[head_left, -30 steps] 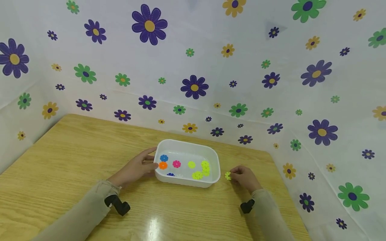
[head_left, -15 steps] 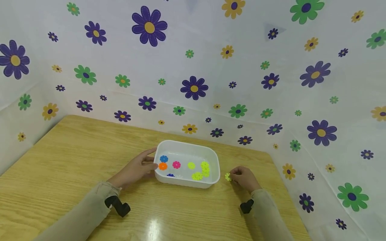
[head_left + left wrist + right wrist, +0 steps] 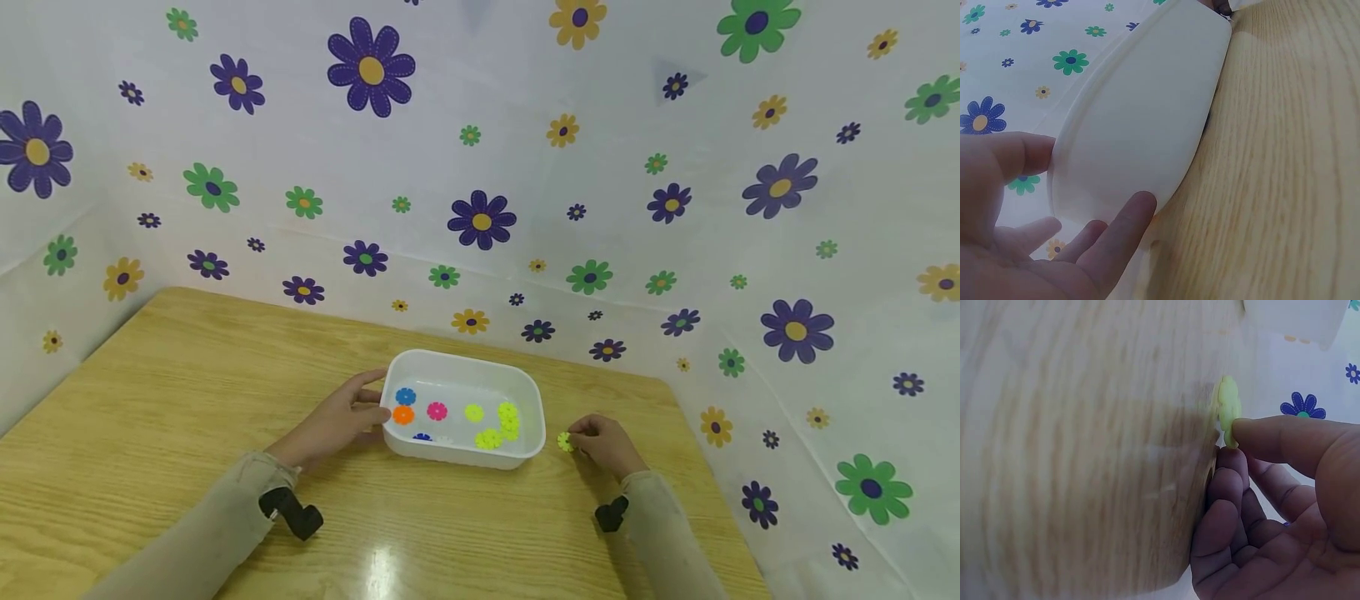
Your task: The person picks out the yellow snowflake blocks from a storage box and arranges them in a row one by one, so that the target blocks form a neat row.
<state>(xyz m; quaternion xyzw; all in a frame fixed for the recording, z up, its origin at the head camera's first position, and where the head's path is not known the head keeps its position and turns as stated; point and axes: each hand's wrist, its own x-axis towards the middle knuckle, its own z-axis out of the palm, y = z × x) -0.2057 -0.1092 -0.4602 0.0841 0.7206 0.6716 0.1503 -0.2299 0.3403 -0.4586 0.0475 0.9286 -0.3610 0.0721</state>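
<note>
A white plastic tub (image 3: 463,455) stands on the wooden table. My left hand (image 3: 333,423) holds its left end, the thumb over the rim and the other fingers against the outer wall (image 3: 1129,125). Inside lie flower-shaped plastic discs: a blue disc (image 3: 406,397), an orange disc (image 3: 403,415), a pink disc (image 3: 437,411) and several yellow discs (image 3: 508,417). Right of the tub, my right hand (image 3: 609,445) pinches a yellow notched disc (image 3: 1229,409) between thumb and fingers, close to the tabletop. Part of that disc is hidden by the fingers.
The wooden table (image 3: 450,533) stretches around the tub. A white flower-printed sheet (image 3: 420,150) rises behind it and along both sides. Each wrist wears a black camera mount, the left mount (image 3: 291,512) and the right mount (image 3: 612,514).
Both hands keep their places on the tub and the yellow disc. The whole scene shifts only slightly in the head view.
</note>
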